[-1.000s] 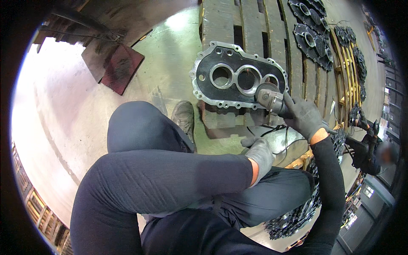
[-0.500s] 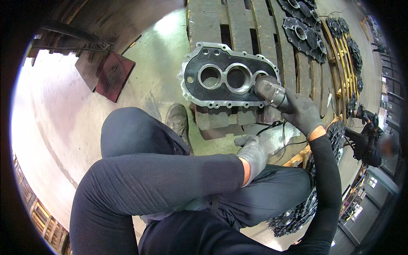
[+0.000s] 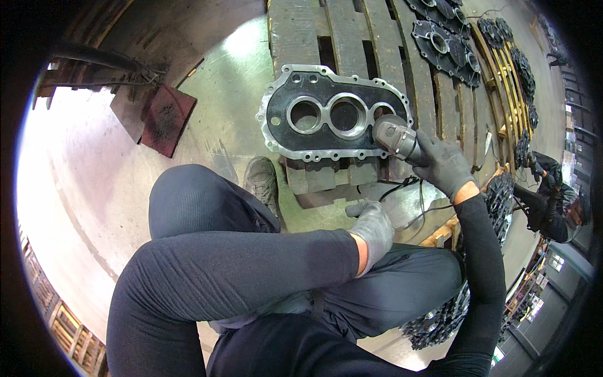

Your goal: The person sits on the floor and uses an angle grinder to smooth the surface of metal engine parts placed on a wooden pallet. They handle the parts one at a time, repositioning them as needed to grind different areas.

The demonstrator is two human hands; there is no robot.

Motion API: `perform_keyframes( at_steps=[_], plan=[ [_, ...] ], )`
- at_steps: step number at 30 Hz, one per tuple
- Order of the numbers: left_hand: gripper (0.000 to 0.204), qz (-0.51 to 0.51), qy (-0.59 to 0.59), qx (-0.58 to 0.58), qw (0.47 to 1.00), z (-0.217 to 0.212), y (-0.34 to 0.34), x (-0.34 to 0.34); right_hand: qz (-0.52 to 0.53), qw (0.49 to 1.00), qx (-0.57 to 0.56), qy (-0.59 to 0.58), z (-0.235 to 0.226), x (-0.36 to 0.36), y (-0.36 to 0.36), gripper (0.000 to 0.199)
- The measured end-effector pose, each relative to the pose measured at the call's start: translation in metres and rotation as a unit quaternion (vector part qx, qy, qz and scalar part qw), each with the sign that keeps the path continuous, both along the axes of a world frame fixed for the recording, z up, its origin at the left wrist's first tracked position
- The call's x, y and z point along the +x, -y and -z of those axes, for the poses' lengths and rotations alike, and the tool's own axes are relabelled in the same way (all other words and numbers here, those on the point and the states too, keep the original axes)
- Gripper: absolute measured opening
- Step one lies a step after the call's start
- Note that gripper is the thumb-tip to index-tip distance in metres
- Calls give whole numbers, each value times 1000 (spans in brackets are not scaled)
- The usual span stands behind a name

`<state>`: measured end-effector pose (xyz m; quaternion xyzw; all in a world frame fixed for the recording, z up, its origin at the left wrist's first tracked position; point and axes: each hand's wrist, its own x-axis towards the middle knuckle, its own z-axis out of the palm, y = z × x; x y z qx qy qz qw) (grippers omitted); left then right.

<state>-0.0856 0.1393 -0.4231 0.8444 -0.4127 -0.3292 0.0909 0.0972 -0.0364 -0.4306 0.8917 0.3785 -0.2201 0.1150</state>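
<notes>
My right hand (image 3: 445,166), in a dark grey glove, grips an angle grinder (image 3: 397,138) by its black body. The grinder's rounded grey head lies over the smallest bore at the right end of a metal housing cover (image 3: 326,139); whether it touches is hidden under the head. That cover has a black face, a bright flange with bolt holes round its edge, and big round openings. It lies flat on a wooden pallet (image 3: 298,38). My left hand (image 3: 374,234), in a grey glove, rests by my bent right knee with its fingers loosely curled and nothing visible in them.
More black covers (image 3: 443,47) lie at the far right of the pallet. A black cable (image 3: 423,201) loops below it. Stacked dark metal parts (image 3: 499,201) stand beside my right arm. Another person (image 3: 553,198) works at the right. A dark red plate (image 3: 168,119) lies on the floor.
The view shifts slightly, and the cover and grinder appear a little further left. My right hand keeps its grip on the grinder. The other person at the right has shifted posture.
</notes>
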Motion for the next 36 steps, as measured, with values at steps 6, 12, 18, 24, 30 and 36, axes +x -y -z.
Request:
perform_keyframes(
  at_steps=[6, 12, 18, 24, 30, 36],
  plan=[
    [41, -44, 6, -7, 999, 7, 7, -4, -25, 1000, 13, -3, -2, 0, 8, 88],
    [43, -33, -35, 5, 999, 9, 14, 2, -35, 999, 1, 4, -6, 5, 30, 84],
    [26, -27, 79, -84, 993, 15, -4, -10, -24, 999, 7, 48, -8, 15, 42, 74],
    [17, -42, 82, -58, 994, 18, 1, -10, 78, 994, 53, 56, 0, 22, 52, 74],
    [43, -11, -20, -25, 999, 12, 11, 9, 309, 929, 198, -44, 0, -2, 55, 68],
    [42, 58, -50, -10, 997, 8, 22, 13, 423, 841, 289, -174, 24, -13, 35, 61]
  ],
)
